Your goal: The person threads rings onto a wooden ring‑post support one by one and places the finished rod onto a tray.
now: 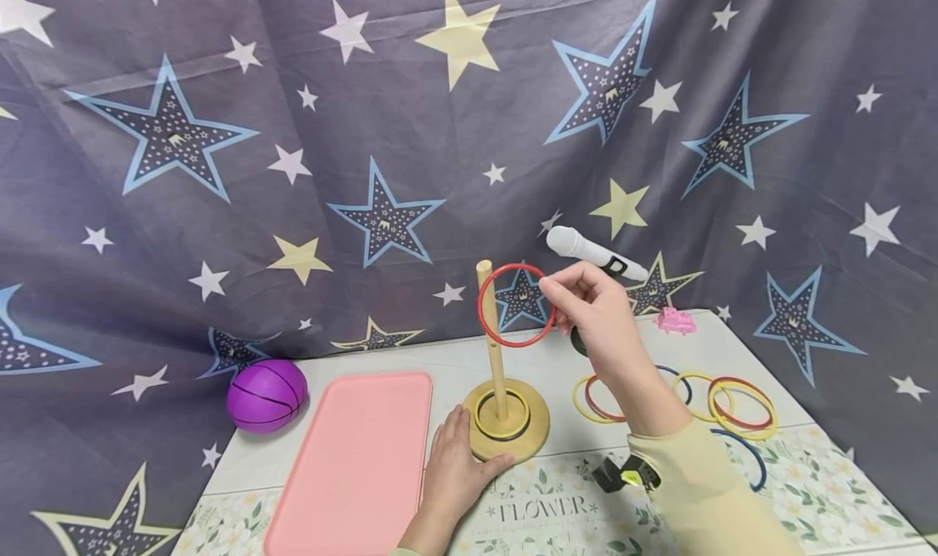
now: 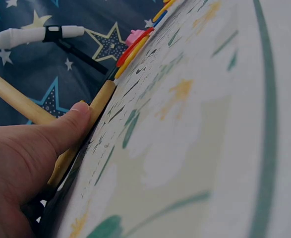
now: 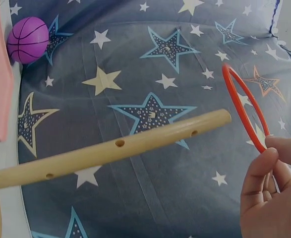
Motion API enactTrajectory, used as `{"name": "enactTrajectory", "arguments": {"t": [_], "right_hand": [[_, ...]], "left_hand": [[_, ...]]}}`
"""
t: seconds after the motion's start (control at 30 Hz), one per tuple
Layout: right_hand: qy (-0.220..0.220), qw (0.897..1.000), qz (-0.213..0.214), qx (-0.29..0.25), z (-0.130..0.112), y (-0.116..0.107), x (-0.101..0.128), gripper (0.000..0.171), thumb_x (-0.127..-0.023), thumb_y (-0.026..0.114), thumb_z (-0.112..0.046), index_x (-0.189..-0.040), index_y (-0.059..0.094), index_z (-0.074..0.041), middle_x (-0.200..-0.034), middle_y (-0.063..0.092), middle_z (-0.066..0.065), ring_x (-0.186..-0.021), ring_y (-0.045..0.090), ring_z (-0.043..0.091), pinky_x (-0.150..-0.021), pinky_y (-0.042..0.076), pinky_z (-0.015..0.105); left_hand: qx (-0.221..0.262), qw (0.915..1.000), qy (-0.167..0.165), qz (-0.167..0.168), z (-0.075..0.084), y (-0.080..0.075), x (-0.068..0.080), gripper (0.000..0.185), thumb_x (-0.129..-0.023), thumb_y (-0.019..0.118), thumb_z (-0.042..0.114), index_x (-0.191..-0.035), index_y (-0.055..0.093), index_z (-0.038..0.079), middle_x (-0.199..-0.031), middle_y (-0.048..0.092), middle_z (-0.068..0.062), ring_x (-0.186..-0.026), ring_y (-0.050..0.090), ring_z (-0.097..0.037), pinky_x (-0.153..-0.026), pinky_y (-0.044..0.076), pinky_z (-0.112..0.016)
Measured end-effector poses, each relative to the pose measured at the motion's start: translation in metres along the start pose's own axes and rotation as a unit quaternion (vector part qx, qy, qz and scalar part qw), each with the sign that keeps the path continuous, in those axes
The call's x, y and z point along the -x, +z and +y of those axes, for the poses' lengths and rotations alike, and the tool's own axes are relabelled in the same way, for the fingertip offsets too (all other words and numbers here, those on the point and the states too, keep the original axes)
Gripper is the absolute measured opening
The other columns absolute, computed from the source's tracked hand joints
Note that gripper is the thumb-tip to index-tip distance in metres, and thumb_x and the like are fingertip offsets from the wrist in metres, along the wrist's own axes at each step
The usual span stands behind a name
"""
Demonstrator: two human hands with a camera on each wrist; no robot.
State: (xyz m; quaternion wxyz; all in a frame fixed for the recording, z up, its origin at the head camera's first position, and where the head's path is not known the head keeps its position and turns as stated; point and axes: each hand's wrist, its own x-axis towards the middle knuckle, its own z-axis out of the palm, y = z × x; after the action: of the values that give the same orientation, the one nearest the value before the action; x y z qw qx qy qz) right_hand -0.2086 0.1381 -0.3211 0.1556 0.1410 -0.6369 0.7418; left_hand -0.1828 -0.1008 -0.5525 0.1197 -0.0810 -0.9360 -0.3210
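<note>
A thin red ring [image 1: 517, 345] is pinched at its edge between the thumb and fingers of my right hand [image 1: 597, 316]. It hangs upright and overlaps the upper post in the head view; the right wrist view shows the ring [image 3: 244, 106] apart from the top end of the wooden post [image 3: 160, 136]. That post rises from a round wooden base [image 1: 538, 422], where a yellow ring [image 1: 527, 413] and a dark ring lie around its foot. My left hand [image 1: 456, 462] rests against the base's near left edge, thumb [image 2: 73, 124] touching the rim and fingers extended.
Several loose yellow, red and blue rings [image 1: 758, 434] lie on the table's right side. A pink tray [image 1: 352, 458] and a purple ball [image 1: 267, 396] are at left. Behind my right hand stand a white microphone [image 1: 586, 247] and a small pink toy [image 1: 675, 321]. A starry curtain hangs behind.
</note>
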Motion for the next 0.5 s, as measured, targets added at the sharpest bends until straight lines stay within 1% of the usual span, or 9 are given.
{"name": "enactTrajectory", "arguments": {"t": [0.13,0.23,0.37,0.5], "right_hand": [[-0.005,1.0,0.014,-0.021,0.001,0.01,-0.005,0.008,-0.103,0.079,-0.011,-0.102,0.073,-0.006,-0.073,0.06,0.004,-0.06,0.053,0.013,-0.053,0.049,0.023],[-0.004,0.999,0.024,-0.035,0.003,0.017,-0.008,0.007,-0.103,0.079,-0.01,-0.099,0.073,-0.011,-0.072,0.059,0.003,-0.061,0.053,0.012,-0.053,0.05,0.022],[0.002,0.998,0.034,-0.046,0.006,0.025,-0.011,0.007,-0.103,0.08,-0.01,-0.1,0.073,-0.011,-0.074,0.06,0.002,-0.062,0.054,0.011,-0.053,0.05,0.022],[-0.002,0.998,0.041,-0.052,0.011,0.03,-0.014,0.007,-0.103,0.08,-0.011,-0.1,0.074,-0.012,-0.075,0.061,0.003,-0.062,0.055,0.012,-0.053,0.051,0.023]], "left_hand": [[0.001,1.0,0.005,0.006,0.0,0.0,0.0,0.116,-0.077,0.098,0.059,-0.154,0.052,-0.014,-0.16,0.049,-0.035,-0.148,0.047,-0.054,-0.12,0.042,-0.066],[0.003,1.0,0.001,0.002,-0.001,0.0,0.0,0.117,-0.077,0.097,0.06,-0.155,0.051,-0.014,-0.161,0.048,-0.034,-0.149,0.047,-0.053,-0.121,0.041,-0.065],[0.005,1.0,0.003,0.006,-0.001,0.0,0.001,0.117,-0.077,0.097,0.06,-0.155,0.051,-0.014,-0.161,0.048,-0.034,-0.148,0.047,-0.054,-0.121,0.041,-0.066],[0.006,0.9999,0.005,0.007,0.0,0.0,0.001,0.117,-0.077,0.097,0.061,-0.154,0.051,-0.014,-0.161,0.048,-0.035,-0.148,0.047,-0.054,-0.121,0.041,-0.066]]}}
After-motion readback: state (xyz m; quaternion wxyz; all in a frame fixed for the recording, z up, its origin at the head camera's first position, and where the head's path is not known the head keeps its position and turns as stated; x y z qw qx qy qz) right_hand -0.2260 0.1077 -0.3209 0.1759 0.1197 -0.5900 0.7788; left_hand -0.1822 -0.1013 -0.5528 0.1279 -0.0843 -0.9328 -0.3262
